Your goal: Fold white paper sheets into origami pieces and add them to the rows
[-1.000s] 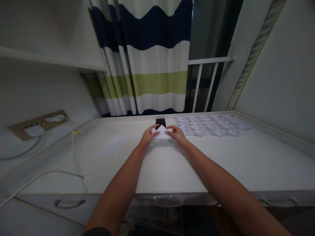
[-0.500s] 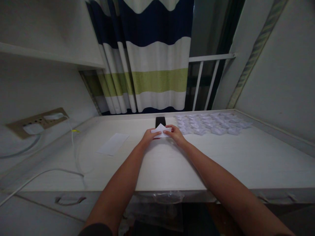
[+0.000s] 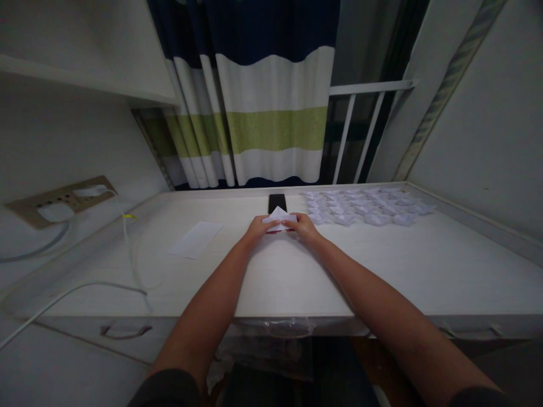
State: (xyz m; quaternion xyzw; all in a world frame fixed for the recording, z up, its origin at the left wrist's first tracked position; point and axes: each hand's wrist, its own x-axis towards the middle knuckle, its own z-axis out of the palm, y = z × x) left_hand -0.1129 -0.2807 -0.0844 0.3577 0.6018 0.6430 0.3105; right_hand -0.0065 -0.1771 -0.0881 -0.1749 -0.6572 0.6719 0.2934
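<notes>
Between my two hands is a folded white paper [image 3: 279, 214] with a pointed top and a wide lower band. My left hand [image 3: 257, 229] grips its left end, thumb on the near face and fingers behind. My right hand [image 3: 304, 228] holds the right end in the same way. Both thumbs meet near the middle of the lower edge. Just beyond the paper, a black phone [image 3: 277, 202] lies on the white desk [image 3: 292, 277]. Rows of folded white paper pieces [image 3: 360, 207] sit to the right of my right hand.
White paper sheets [image 3: 197, 239] lie flat on the left of the desk. A white cable [image 3: 85, 286] runs over the left side from near a wall socket panel [image 3: 63, 198]. A striped curtain [image 3: 275, 124] hangs behind, beside a white railing [image 3: 371, 87].
My thumbs have shifted slightly along the lower edge of the folded paper. The whole view has tilted down a little; the phone, sheets and paper rows stay in place.
</notes>
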